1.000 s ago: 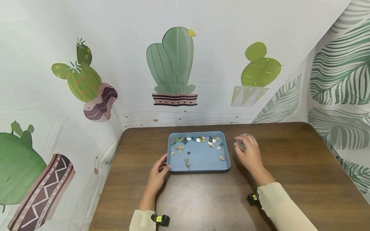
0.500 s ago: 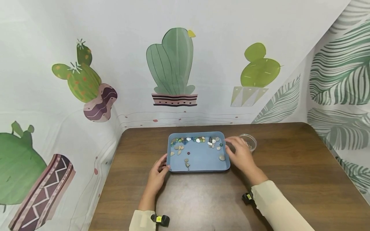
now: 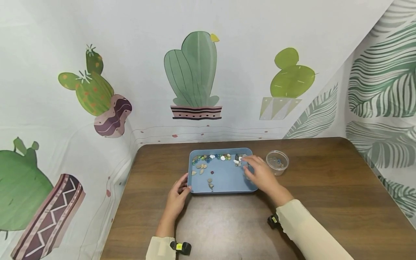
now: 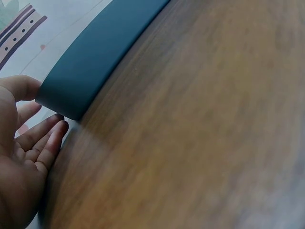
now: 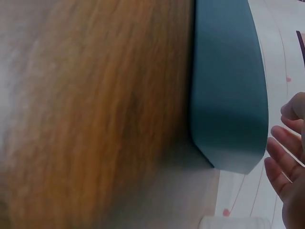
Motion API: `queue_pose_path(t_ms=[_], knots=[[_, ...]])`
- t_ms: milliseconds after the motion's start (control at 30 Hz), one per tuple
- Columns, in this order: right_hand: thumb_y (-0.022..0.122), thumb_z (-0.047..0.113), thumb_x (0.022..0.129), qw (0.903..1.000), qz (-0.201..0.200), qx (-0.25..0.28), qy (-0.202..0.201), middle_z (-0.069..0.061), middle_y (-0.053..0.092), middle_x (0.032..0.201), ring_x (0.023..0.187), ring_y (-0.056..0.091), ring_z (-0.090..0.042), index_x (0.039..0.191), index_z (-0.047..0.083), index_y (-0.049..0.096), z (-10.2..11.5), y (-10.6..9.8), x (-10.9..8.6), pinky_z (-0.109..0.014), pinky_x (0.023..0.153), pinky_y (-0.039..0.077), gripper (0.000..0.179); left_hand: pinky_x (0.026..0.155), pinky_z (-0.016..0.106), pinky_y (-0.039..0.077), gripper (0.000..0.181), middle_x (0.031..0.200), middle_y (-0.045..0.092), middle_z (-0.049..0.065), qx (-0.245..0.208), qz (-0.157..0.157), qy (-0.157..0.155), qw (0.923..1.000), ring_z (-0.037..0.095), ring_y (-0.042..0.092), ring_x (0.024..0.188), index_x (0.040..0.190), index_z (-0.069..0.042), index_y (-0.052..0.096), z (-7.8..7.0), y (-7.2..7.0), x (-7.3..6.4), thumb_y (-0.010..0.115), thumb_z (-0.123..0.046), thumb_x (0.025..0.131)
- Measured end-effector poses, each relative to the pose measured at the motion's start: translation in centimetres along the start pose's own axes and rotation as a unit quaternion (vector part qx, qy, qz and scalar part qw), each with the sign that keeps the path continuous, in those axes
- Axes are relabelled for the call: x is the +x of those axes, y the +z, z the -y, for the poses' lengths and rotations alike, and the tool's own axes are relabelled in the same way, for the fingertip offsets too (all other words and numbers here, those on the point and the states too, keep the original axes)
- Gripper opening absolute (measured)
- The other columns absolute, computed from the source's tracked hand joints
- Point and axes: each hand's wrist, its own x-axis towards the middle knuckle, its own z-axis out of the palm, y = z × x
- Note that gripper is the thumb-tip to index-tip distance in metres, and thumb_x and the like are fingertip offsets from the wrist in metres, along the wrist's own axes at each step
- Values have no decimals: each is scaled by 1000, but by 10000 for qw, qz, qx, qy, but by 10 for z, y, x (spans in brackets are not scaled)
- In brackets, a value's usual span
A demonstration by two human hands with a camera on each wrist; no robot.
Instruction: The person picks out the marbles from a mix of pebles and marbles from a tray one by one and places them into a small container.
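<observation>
And here's the right hand (image 3: 261, 175), out over the right end of the blue tray (image 3: 227, 180), palm side down, thumb and forefinger spread with an open gap between them, fingertips above the cluster of white pebbles (image 3: 235, 161) by the far right corner; whether any fingertip touches a stone, I cannot tell. Over on the other side, the left hand (image 3: 176, 196) is at the near left corner, thumb against the tray's edge, the other fingers loosely bent and parted along the outside wall, a light touch rather than a pinch. The tray sits flat on the brown wooden table (image 3: 146, 180), towards its far edge, and look at the spread inside: blue-green glass beads (image 3: 208, 160) strung along the far wall, beige stones (image 3: 202, 167) grouped just in front on the left, a dark red bead (image 3: 212, 172) alone near the middle, greyish stones (image 3: 209, 180) closer to the near wall. Just right of the right hand stands a round clear tub (image 3: 277, 169), small bits lying at the bottom, and behind it all hangs a pale cloth printed with cacti (image 3: 195, 72)
</observation>
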Motion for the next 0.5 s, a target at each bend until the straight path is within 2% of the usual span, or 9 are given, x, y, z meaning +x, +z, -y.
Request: queue_pose_path(t_ms=[333, 500], knots=[[67, 17, 88, 9963, 839, -160, -14, -14, 62, 130, 125, 54, -37, 128, 7, 62, 8, 10, 10, -54, 106, 40, 42, 95, 22, 45, 50, 131, 58, -2, 19, 26, -75, 10000, 17, 56, 114, 136, -37, 52, 1, -1, 0, 64, -18, 92], [67, 18, 88, 9927, 1193, -199, -33, -15, 59, 135, 128, 53, -36, 133, 6, 57, 15, 14, 13, -51, 108, 39, 46, 95, 21, 45, 50, 132, 58, -1, 13, 18, -103, 9999, 17, 56, 114, 137, -35, 53, 1, 0, 1, 64, -16, 92]])
